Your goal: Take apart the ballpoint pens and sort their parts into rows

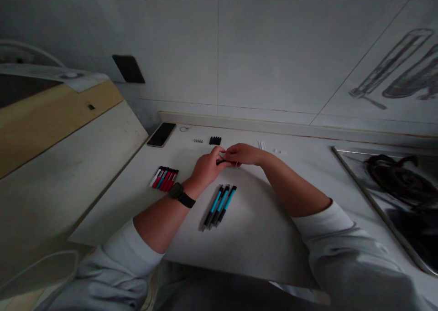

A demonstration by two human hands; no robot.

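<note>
Head view, looking down at a white counter [260, 238].

- Left hand [206, 167] and right hand [245, 154] meet near the middle of the counter, fingertips touching or nearly so.
- A small dark part [221, 162] sits right at the meeting point. Its left end is under the left thumb and forefinger. Its right end runs in under the curled fingers of the right hand.
- Both hands have their fingers drawn narrow, pinched on this part. It is too small and the light too dim to tell what kind of part it is.
- It is held just above the counter; contact with the surface cannot be told.
- A dark wristwatch [180, 195] is on the left wrist. The pale sleeves are pushed up both forearms.

Around the hands:
- Three blue-and-black pens [220, 205] lie side by side, touching, just nearer the person than the hands.
- A tight row of red, black and white pens [164, 178] lies to the left of the left wrist.
- Behind the hands, towards the wall: a cluster of black caps [215, 140], a small spring [197, 141] beside it, and thin white sticks [262, 145] to the right.
- A phone [161, 134] lies face up at the far left corner.
- A gas hob [398, 183] sits at the right edge, well apart from the hands.
</note>
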